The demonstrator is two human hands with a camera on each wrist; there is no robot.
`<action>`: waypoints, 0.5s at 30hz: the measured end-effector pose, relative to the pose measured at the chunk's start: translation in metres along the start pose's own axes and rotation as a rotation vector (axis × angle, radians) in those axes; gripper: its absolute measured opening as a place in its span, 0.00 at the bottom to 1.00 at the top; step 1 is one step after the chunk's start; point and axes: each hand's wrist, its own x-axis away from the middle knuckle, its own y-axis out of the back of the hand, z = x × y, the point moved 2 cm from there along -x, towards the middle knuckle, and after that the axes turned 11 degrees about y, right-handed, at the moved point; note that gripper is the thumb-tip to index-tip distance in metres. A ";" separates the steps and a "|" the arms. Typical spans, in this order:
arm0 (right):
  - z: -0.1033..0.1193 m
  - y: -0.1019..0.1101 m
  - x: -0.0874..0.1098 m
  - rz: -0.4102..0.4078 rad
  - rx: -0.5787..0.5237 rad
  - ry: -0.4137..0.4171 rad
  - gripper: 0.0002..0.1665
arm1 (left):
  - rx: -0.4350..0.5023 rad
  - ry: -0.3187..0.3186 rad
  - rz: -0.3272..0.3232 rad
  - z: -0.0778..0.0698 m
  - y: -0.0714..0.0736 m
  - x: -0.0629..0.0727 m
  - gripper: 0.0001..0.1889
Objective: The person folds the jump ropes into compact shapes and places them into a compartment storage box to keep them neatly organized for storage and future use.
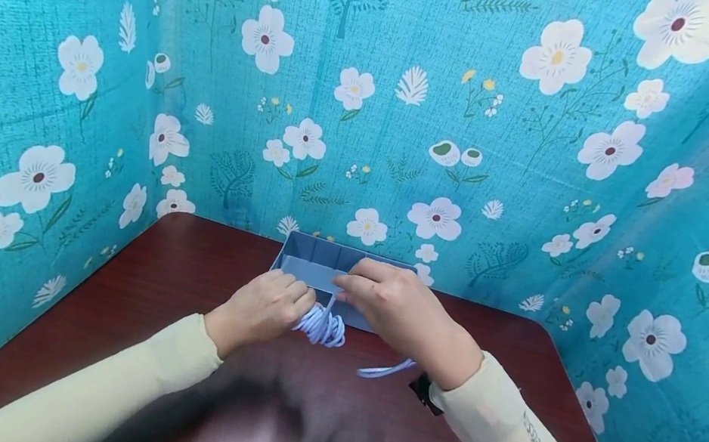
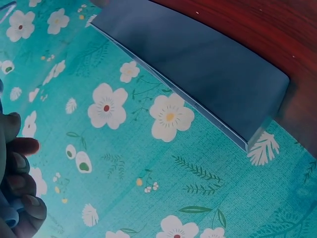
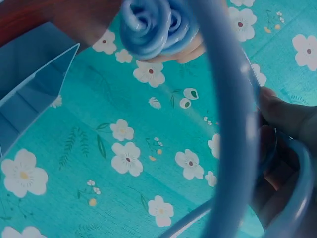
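A bundle of light-blue cord (image 1: pixel 323 325), wound in several loops, is gripped at its left side by my left hand (image 1: pixel 266 309). My right hand (image 1: pixel 398 308) pinches a strand of the same cord that runs up from the bundle. A loose length of cord (image 1: pixel 386 370) hangs below the right wrist. In the right wrist view, the coiled end of the bundle (image 3: pixel 153 25) shows at the top, and a blurred strand (image 3: pixel 230 129) crosses close to the camera. The curled fingers of my left hand (image 2: pixel 22 183) appear at the left wrist view's edge.
Behind the hands, a grey-blue open box (image 1: pixel 315 252) stands at the back of the dark red table (image 1: pixel 205 256). A teal flowered curtain (image 1: pixel 380 49) surrounds the table at the back and sides.
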 end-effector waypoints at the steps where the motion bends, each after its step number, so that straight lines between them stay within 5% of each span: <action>1: -0.001 -0.001 0.000 -0.001 -0.015 -0.006 0.14 | 0.000 -0.010 -0.004 -0.001 0.001 0.000 0.10; 10: -0.017 -0.015 0.004 -0.017 -0.125 -0.047 0.10 | 0.027 -0.085 -0.020 -0.005 0.014 -0.004 0.01; 15: -0.028 -0.031 0.016 -0.011 -0.220 -0.094 0.10 | 0.032 -0.119 -0.071 -0.006 0.018 -0.005 0.11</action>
